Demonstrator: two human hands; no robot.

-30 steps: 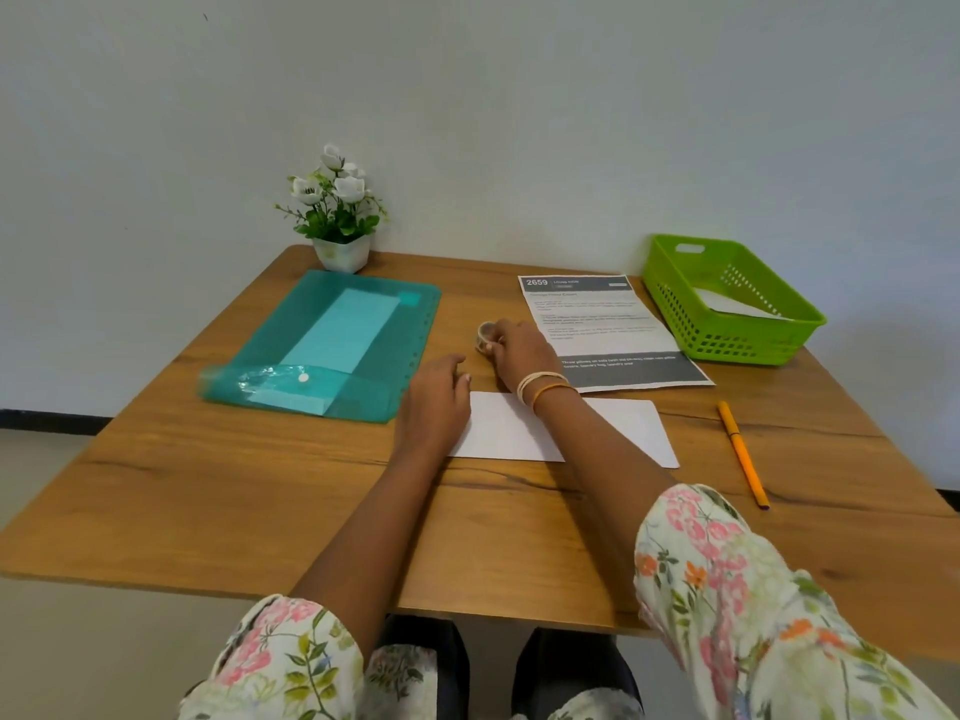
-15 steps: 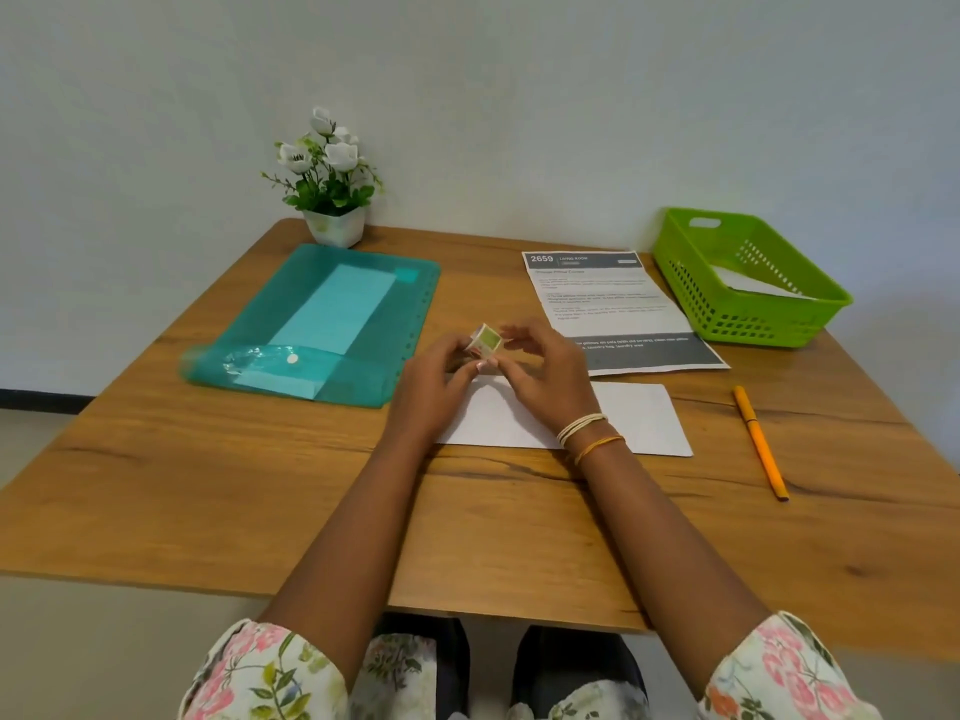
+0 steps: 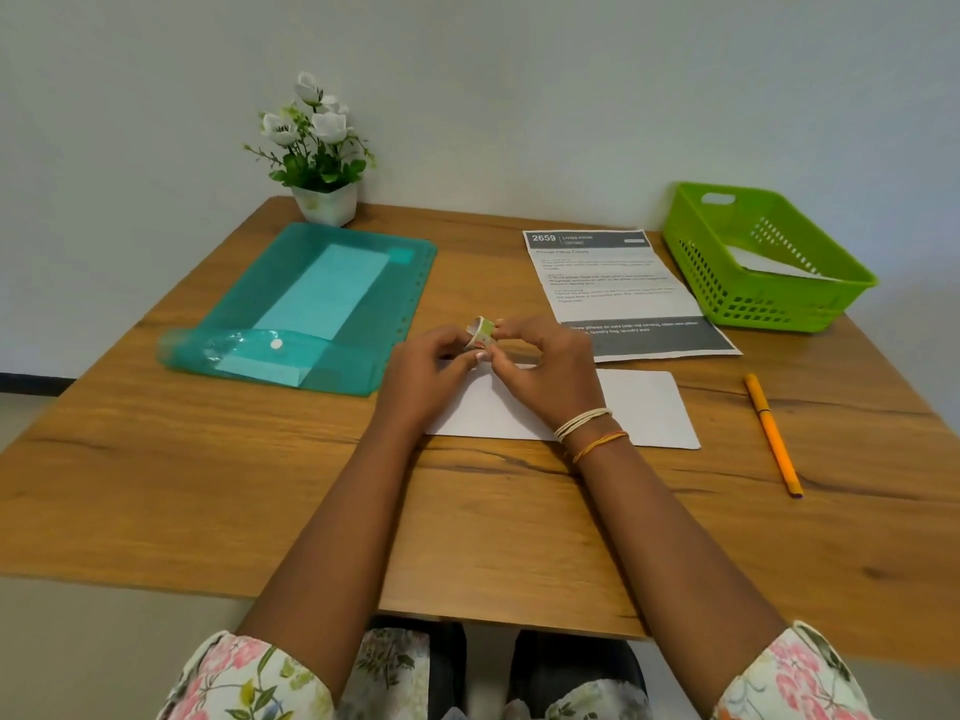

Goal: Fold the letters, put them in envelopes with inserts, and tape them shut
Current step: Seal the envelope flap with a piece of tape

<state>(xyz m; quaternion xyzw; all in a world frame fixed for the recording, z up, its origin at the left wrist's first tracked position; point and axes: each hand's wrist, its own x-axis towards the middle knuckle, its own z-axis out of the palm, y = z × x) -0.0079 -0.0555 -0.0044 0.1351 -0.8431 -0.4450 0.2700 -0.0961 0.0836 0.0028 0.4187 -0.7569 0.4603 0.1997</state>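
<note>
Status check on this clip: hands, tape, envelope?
Left hand and right hand both pinch the tape roll, lifted above the white envelope. Envelope flat on table, untaped. Nothing in the way.

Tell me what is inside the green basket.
The green basket holds white paper lying flat on its bottom. The near wall hides part of it, so how many sheets cannot be told.

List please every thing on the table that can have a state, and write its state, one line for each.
Tape roll: lifted off the table, pinched between both hands.
Left hand: grips the roll.
Right hand: fingers pinch the roll.
White envelope: flat on the table, under the hands.
Printed sheet: unfolded, flat.
Teal folder: lying flat, paper inside.
Green basket: upright, white paper inside.
Orange pen: lying on the table.
</note>
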